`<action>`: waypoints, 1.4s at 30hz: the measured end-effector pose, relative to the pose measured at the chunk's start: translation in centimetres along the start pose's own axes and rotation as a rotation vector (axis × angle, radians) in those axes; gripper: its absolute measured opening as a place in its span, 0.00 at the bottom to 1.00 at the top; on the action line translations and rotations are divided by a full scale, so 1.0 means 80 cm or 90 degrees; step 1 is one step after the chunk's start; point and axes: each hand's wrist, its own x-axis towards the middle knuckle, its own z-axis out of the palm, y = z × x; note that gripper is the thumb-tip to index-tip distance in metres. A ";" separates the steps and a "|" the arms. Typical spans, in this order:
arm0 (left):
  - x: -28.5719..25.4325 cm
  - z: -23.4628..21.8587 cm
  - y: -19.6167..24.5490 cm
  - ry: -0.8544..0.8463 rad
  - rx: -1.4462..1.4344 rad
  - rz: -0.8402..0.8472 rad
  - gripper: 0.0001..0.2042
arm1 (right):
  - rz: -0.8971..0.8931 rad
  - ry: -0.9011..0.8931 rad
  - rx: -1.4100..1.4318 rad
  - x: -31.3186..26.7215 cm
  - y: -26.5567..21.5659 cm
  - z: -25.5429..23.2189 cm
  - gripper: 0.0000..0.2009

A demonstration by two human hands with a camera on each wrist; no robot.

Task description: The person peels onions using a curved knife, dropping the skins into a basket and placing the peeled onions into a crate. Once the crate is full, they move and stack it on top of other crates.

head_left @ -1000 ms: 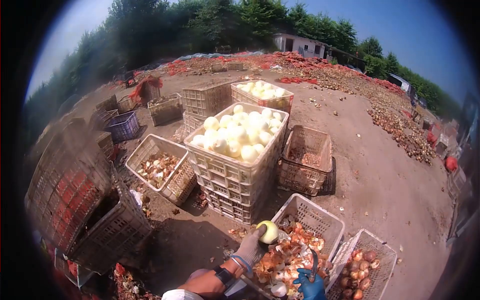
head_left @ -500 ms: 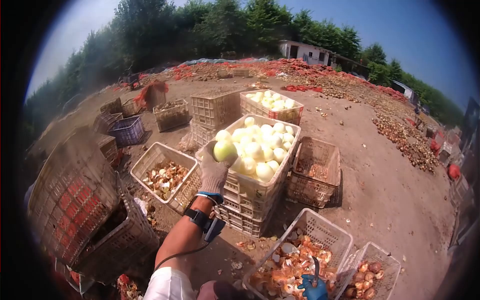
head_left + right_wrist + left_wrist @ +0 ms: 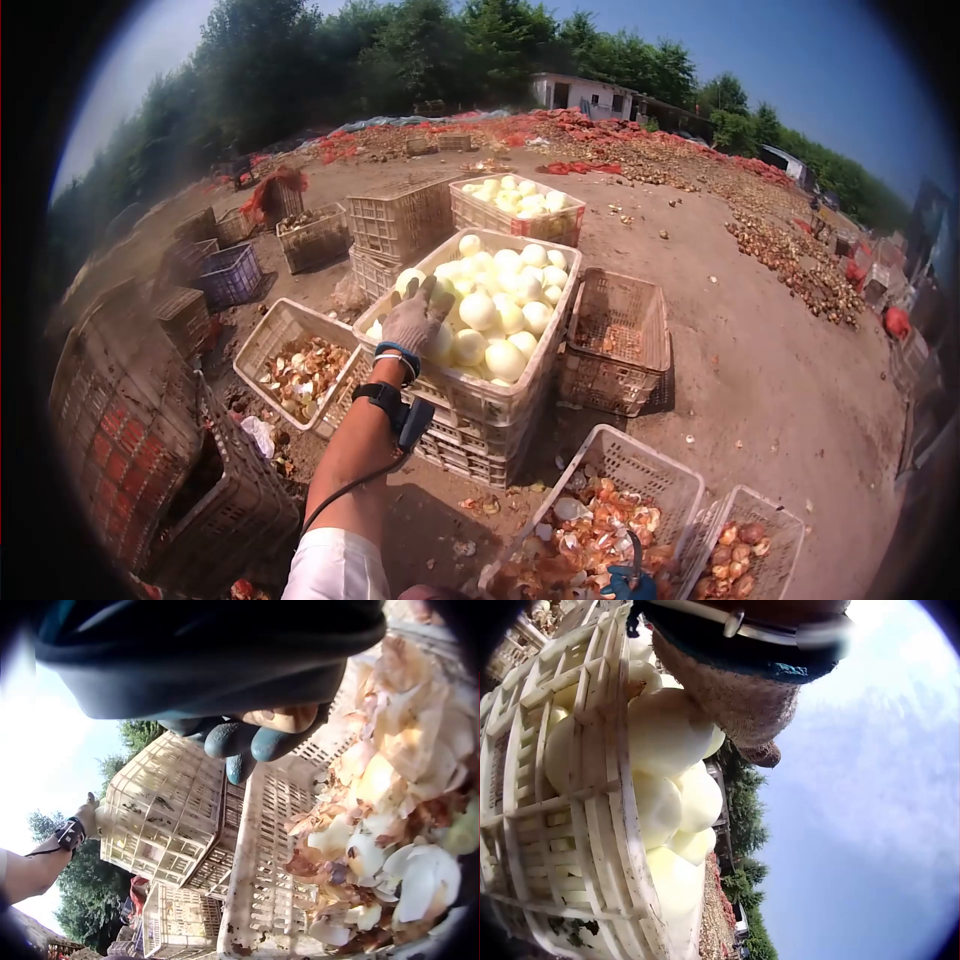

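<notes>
My left hand [image 3: 414, 322], in a pale knit glove with dark fingertips, reaches over the near left corner of a crate [image 3: 560, 345] heaped with peeled onions [image 3: 480, 310]. Its fingers are extended and spread over the top onions. In the left wrist view the gloved hand [image 3: 735, 701] lies right at a large peeled onion [image 3: 667, 731] inside the crate wall. Low in the head view, my right hand [image 3: 630, 585], in a blue glove, grips a hooked knife [image 3: 637, 550]. The right wrist view shows its fingers [image 3: 270, 742] curled round the wooden handle [image 3: 289, 718].
Below the right hand stands a crate [image 3: 655, 465] of onion skins [image 3: 600, 530]. Beside it is a crate [image 3: 790, 530] of unpeeled onions [image 3: 735, 560]. Another skin-filled crate [image 3: 270, 335] sits left of the stack, and a brown crate [image 3: 615, 375] right of it. Tall crates [image 3: 120, 420] stand far left.
My left hand carried a peeled onion from above the skins crate up to the onion-filled crate and let it go there. The right hand stays low with the knife.
</notes>
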 end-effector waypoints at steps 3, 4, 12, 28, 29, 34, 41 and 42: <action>-0.016 0.017 0.000 0.212 -0.072 0.020 0.39 | 0.004 0.001 -0.028 -0.004 0.012 -0.016 0.12; -0.027 0.019 0.005 0.284 -0.082 0.028 0.38 | 0.007 -0.003 -0.034 -0.010 0.019 -0.023 0.12; -0.203 0.105 0.114 0.123 -0.571 0.077 0.19 | -0.020 -0.078 0.168 -0.069 0.039 -0.075 0.16; -0.670 0.489 0.437 -0.827 -0.567 -0.037 0.14 | -0.116 0.561 0.375 -0.185 0.100 -0.352 0.14; -0.691 0.520 0.429 -0.859 -0.565 -0.065 0.17 | -0.134 0.585 0.377 -0.183 0.110 -0.359 0.14; -0.733 0.598 0.416 -0.814 -0.123 0.286 0.18 | -0.088 0.574 0.413 -0.184 0.136 -0.390 0.13; -0.763 0.681 0.377 -0.787 0.324 0.357 0.17 | -0.034 0.609 0.438 -0.185 0.144 -0.421 0.13; -0.765 0.678 0.378 -0.793 0.358 0.393 0.17 | -0.032 0.598 0.451 -0.184 0.148 -0.424 0.13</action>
